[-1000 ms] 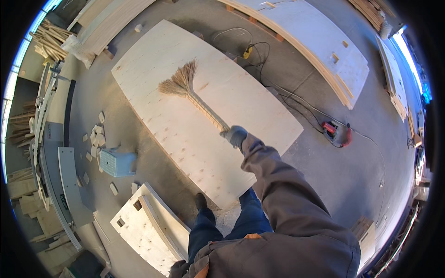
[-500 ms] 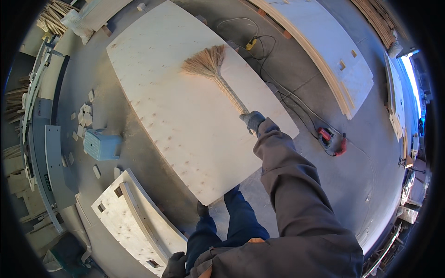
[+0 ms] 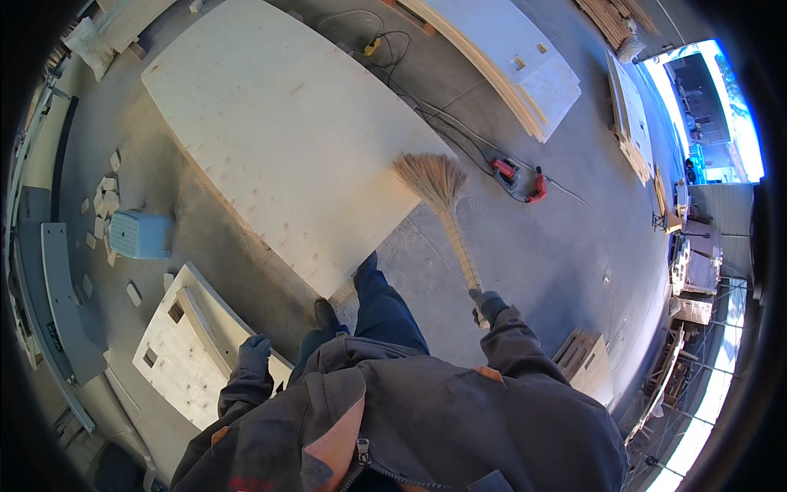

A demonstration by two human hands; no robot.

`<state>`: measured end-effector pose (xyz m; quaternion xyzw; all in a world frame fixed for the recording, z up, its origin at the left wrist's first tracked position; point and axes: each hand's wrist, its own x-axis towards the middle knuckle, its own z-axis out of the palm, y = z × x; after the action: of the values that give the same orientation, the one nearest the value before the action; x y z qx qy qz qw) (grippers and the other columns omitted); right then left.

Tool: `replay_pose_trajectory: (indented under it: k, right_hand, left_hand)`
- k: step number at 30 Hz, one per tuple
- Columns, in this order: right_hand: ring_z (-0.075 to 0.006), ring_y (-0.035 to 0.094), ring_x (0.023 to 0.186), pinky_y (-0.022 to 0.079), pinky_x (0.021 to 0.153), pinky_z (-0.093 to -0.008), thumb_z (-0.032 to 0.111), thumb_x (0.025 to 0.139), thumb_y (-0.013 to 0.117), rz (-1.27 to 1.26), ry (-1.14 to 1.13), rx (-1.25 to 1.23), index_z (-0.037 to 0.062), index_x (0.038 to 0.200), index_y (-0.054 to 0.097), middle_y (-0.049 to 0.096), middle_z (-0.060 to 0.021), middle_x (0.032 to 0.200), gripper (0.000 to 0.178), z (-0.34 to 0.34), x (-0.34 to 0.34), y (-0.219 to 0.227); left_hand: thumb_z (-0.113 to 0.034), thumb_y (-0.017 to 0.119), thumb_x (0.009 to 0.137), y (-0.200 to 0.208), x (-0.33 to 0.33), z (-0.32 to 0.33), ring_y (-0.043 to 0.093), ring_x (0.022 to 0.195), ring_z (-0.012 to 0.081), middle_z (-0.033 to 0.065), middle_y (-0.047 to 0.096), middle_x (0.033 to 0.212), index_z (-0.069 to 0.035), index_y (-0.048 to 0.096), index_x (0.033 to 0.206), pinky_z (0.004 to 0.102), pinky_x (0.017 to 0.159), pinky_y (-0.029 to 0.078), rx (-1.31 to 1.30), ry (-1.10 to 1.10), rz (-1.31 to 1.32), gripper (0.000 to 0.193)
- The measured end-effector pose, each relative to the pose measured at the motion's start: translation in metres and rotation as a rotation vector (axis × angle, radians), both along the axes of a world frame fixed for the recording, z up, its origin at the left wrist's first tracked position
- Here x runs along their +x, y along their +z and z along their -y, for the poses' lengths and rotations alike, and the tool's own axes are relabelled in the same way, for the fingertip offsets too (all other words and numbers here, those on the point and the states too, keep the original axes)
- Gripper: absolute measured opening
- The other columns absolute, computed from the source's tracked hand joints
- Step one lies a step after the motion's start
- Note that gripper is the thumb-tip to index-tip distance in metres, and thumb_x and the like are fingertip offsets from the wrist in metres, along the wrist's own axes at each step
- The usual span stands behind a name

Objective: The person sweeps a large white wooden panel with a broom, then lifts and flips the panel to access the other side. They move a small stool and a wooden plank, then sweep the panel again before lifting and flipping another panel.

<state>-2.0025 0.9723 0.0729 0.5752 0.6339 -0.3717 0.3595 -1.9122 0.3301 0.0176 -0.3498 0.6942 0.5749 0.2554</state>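
My gloved right hand (image 3: 489, 307) is closed around the handle end of a straw broom (image 3: 456, 234), held out to the right of my body. The broom's fanned bristles are at the near right edge of a large pale plywood sheet (image 3: 270, 123), partly over it and partly over the floor beyond its edge. My gloved left hand (image 3: 255, 353) is at my left side with its fingers curled in and nothing visible in them. It is nearest to a smaller board with square cut-outs (image 3: 176, 358), which it does not clearly touch.
A light blue plastic stool (image 3: 141, 234) and several small wood offcuts (image 3: 106, 199) are on the floor at left. A red corded power tool (image 3: 518, 180) and its cable lie right of the sheet. Stacked panels (image 3: 500, 53) stand far right. More cut boards (image 3: 587, 361) are near my right.
The broom has swept from the middle of the sheet to its near right edge, my right arm drawing back. My left hand has come up at my side. The view has shifted right.
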Motion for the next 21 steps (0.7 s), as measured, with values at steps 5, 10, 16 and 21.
replay_pose_trajectory:
  k: [5,10,16,21]
  right_hand:
    - [-0.0255,0.051,0.043,0.043,0.038,-0.0402,0.038,0.089,0.063,-0.132,-0.188,0.003,0.0016,0.074,0.052,0.049,-0.0102,0.055,0.041,0.042,0.143,0.055]
    - [-0.0275,0.055,0.046,0.046,0.043,-0.041,0.039,0.088,0.064,-0.083,-0.187,0.079,-0.0006,0.077,0.056,0.055,-0.0132,0.059,0.042,0.066,0.226,0.104]
    - [-0.0264,0.054,0.045,0.046,0.042,-0.0406,0.039,0.088,0.065,-0.193,-0.061,0.041,0.0011,0.077,0.055,0.055,-0.0122,0.058,0.041,0.052,0.183,0.105]
    - [-0.0262,0.052,0.04,0.043,0.038,-0.04,0.042,0.086,0.066,-0.251,0.108,0.015,0.0027,0.069,0.054,0.052,-0.011,0.053,0.044,0.059,0.063,0.088]
  left_hand:
    - [-0.013,0.064,0.077,-0.054,0.102,0.071,0.06,0.061,0.0179,0.0061,0.059,0.068,-0.004,0.063,0.083,0.0324,0.052,0.047,-0.241,-0.511,-0.192,0.011]
    - [-0.012,0.067,0.062,-0.056,0.159,0.072,0.059,0.064,0.0319,0.0103,0.058,0.065,-0.008,0.055,0.064,0.0431,0.055,0.047,-0.481,-0.944,-0.547,0.013]
    - [-0.015,0.057,0.081,-0.031,0.188,0.045,0.047,0.045,0.0158,0.0026,0.048,0.055,-0.011,0.052,0.062,0.0331,0.04,0.035,0.104,-0.105,-0.134,0.02]
    - [-0.016,0.056,0.083,0.021,0.175,0.004,0.047,0.045,0.0144,0.0026,0.05,0.057,-0.01,0.053,0.065,0.03,0.04,0.036,0.136,0.228,0.106,0.019]
